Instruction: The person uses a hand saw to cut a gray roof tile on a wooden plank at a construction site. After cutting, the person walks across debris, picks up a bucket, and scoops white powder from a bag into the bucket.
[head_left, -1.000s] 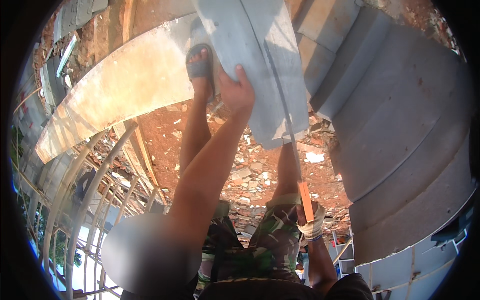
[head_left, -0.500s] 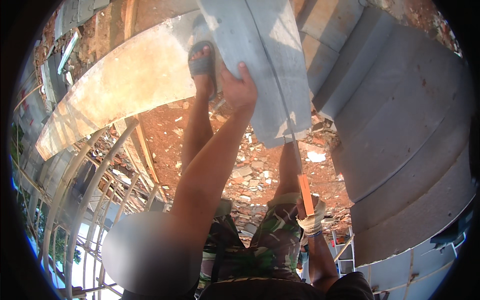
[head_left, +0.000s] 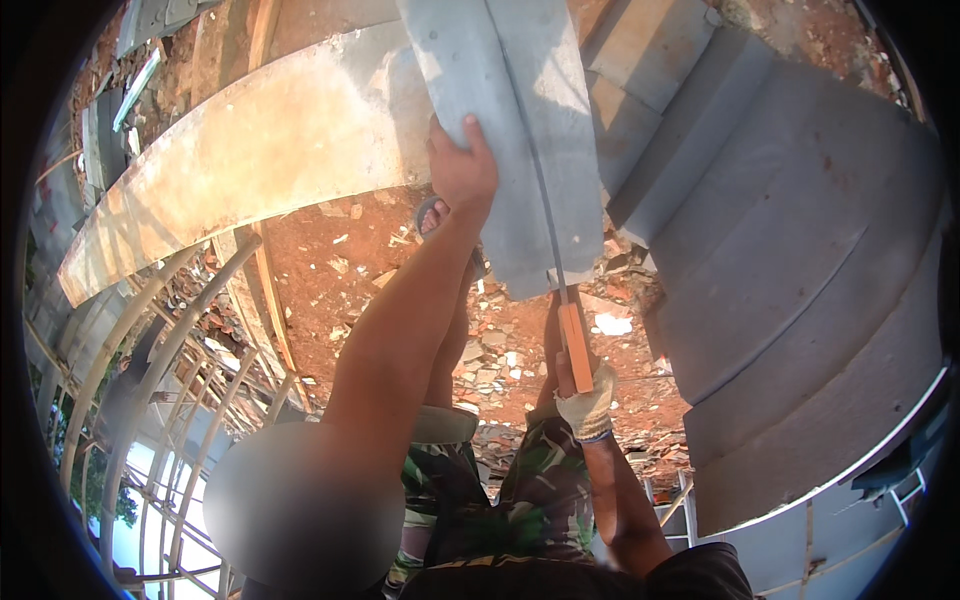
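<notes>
A long grey board point(head_left: 462, 85) stretches away from me, its near end hanging over rubble. My left hand point(head_left: 464, 165), bare, grips the board's left edge, thumb lying on top and the other fingers partly hidden at the edge. In a knitted glove, my right hand point(head_left: 586, 392) is closed around the orange handle point(head_left: 576, 345) of what looks like a handsaw. Its thin blade point(head_left: 552, 235), seen edge-on, runs as a dark line lengthwise over the board; how deep it sits in the board I cannot tell.
A curved, tan-stained sheet point(head_left: 250, 130) lies at the left, partly under the board. Large grey sheets point(head_left: 790, 230) are stacked at the right. Broken rubble point(head_left: 490, 350) covers the red soil point(head_left: 330, 260) below. Bamboo poles point(head_left: 165, 340) stand at the lower left.
My right hand has pushed the saw forward along the board. My left foot has come down off the tan sheet, now mostly hidden behind my forearm. My left hand keeps its hold.
</notes>
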